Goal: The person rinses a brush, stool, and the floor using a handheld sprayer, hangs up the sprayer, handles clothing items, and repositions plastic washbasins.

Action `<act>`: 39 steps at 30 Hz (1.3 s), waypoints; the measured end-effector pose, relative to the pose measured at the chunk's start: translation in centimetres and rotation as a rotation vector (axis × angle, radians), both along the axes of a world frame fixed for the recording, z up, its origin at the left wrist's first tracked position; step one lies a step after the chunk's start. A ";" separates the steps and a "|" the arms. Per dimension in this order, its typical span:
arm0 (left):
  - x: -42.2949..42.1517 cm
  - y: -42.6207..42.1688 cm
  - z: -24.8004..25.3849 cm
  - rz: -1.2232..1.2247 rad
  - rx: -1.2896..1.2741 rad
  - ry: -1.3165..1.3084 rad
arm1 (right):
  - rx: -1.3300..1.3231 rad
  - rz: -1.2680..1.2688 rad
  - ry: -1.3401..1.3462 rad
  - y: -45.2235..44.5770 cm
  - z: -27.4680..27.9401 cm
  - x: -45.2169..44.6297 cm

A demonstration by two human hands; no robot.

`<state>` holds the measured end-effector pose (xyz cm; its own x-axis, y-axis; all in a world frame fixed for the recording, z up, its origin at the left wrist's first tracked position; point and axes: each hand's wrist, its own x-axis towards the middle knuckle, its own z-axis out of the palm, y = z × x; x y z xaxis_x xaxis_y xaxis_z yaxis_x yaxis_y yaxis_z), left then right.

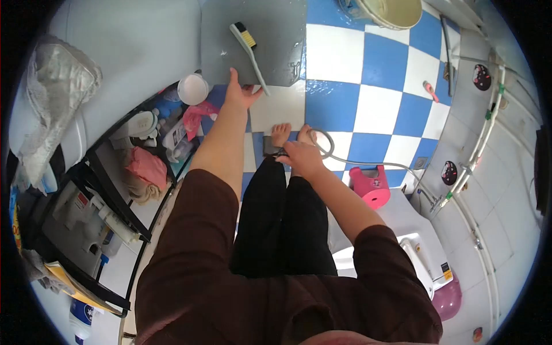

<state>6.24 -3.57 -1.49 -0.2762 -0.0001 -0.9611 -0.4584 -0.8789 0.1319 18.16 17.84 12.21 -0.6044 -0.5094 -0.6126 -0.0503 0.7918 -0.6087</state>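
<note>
My left hand (pixel 241 95) reaches to the near edge of a wet grey panel (pixel 270 52), its thumb stretched apart from the fingers. Whether the fingers touch the panel is hard to tell. On the panel lies a scrubbing brush (pixel 247 49) with a pale handle and black-and-yellow bristles; the handle's end juts past the edge, close to my left fingers. My right hand (pixel 303 159) is closed around the end of a flexible hose (pixel 368 163), above my knees. A dark piece shows at its fingertips. The hose loops past my foot to a wall tap (pixel 438 202).
A bucket (pixel 397 14) stands on blue-and-white tiles (pixel 382 75). A pink stool (pixel 371 187) is to my right, near a white squat toilet (pixel 414 259). Left are a white cup (pixel 192 89) and a black-framed shelf (pixel 115 201) with bottles and cloths. A pink-handled object (pixel 430 91) lies rightward.
</note>
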 end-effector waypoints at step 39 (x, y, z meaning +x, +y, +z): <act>10.7 0.4 0.9 0.147 -0.083 0.095 | 0.200 -0.237 0.081 10.9 -11.5 -3.1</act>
